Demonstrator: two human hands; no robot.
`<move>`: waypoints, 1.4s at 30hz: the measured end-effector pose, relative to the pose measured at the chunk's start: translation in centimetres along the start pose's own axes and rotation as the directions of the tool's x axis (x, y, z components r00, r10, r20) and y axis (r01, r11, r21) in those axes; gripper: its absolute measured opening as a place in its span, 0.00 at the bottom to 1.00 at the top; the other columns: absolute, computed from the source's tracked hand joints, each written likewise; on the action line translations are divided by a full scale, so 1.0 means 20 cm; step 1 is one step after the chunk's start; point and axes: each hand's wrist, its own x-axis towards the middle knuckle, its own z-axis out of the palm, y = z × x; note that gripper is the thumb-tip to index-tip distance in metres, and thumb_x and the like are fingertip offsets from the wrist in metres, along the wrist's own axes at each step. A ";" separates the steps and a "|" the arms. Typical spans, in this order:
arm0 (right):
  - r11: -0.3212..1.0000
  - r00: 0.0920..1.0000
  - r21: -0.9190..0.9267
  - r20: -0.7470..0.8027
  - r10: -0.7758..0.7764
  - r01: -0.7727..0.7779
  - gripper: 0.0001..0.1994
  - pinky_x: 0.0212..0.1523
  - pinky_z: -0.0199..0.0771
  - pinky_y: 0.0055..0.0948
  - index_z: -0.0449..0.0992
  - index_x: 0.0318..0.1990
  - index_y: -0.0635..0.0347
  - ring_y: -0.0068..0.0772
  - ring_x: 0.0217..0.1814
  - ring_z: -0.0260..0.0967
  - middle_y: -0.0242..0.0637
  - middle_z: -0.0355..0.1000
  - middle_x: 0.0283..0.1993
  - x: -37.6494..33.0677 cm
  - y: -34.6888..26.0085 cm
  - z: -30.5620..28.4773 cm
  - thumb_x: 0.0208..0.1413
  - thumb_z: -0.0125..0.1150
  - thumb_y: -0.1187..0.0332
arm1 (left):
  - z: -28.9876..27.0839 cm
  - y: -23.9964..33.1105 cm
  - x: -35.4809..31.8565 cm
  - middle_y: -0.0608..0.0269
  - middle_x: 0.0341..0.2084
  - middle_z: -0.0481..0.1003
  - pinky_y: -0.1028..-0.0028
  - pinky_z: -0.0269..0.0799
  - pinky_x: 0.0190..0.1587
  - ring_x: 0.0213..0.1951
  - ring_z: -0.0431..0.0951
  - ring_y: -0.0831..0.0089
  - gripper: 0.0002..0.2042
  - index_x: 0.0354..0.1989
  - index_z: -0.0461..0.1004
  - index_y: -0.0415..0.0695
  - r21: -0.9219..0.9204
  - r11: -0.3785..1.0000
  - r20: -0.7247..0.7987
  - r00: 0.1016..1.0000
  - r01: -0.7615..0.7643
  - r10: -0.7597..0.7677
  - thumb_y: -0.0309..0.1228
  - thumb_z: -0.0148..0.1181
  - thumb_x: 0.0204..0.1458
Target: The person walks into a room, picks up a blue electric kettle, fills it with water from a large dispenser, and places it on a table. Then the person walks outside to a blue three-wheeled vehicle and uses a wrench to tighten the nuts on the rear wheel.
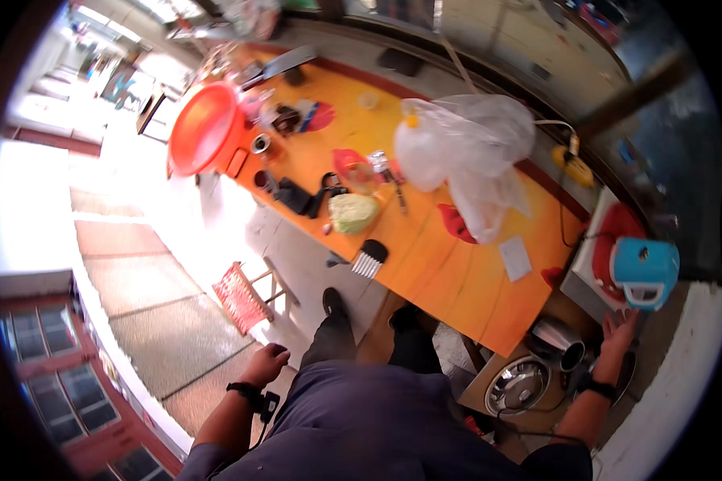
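Note:
My right hand [618, 335] is open, its fingers spread just below the handle of a blue electric kettle [646, 263]. I cannot tell whether the fingertips touch the handle. The kettle is at the far right, beside a red round surface on a white box-like stand [583, 276]. My left hand [266, 364] hangs at my side with loosely curled fingers and nothing visible in it. A woven red stool [241, 298] stands on the floor beyond it. Both wrists wear black bands.
On the orange table [449, 280] are a green cabbage [353, 213], a black-and-white crinkle cutter [370, 258], large plastic bags [489, 144], a white paper [515, 259] and a red basin [204, 128]. A steel pot [557, 341] and a lid [518, 385] sit low near my right arm.

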 end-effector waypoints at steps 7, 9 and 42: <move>0.842 0.740 -0.518 0.624 0.251 0.152 0.24 0.41 0.74 0.30 0.68 0.57 0.55 0.35 0.41 0.77 0.37 0.73 0.50 -1.37 0.40 1.04 0.65 0.52 0.46 | -0.08 -0.48 -0.02 0.51 0.38 0.81 0.67 0.75 0.47 0.41 0.81 0.63 0.19 0.49 0.75 0.34 -0.261 0.963 0.018 0.998 0.066 -0.063 0.39 0.60 0.58; 0.757 0.568 -0.582 0.745 0.351 0.296 0.19 0.38 0.73 0.26 0.70 0.53 0.56 0.33 0.39 0.77 0.36 0.74 0.47 -1.77 0.54 1.25 0.67 0.53 0.52 | -0.15 -0.62 -0.01 0.52 0.38 0.81 0.67 0.75 0.47 0.40 0.81 0.64 0.19 0.49 0.75 0.34 -0.327 0.943 0.009 0.998 0.065 -0.065 0.39 0.60 0.58; 0.526 -0.390 0.036 0.714 0.582 0.850 0.20 0.43 0.78 0.30 0.75 0.50 0.69 0.35 0.45 0.78 0.45 0.78 0.43 -4.94 1.08 4.49 0.58 0.66 0.60 | -2.19 -1.36 0.74 0.56 0.40 0.78 0.72 0.74 0.43 0.40 0.80 0.70 0.15 0.49 0.72 0.34 -0.941 0.318 -0.065 0.857 0.118 -0.511 0.33 0.57 0.59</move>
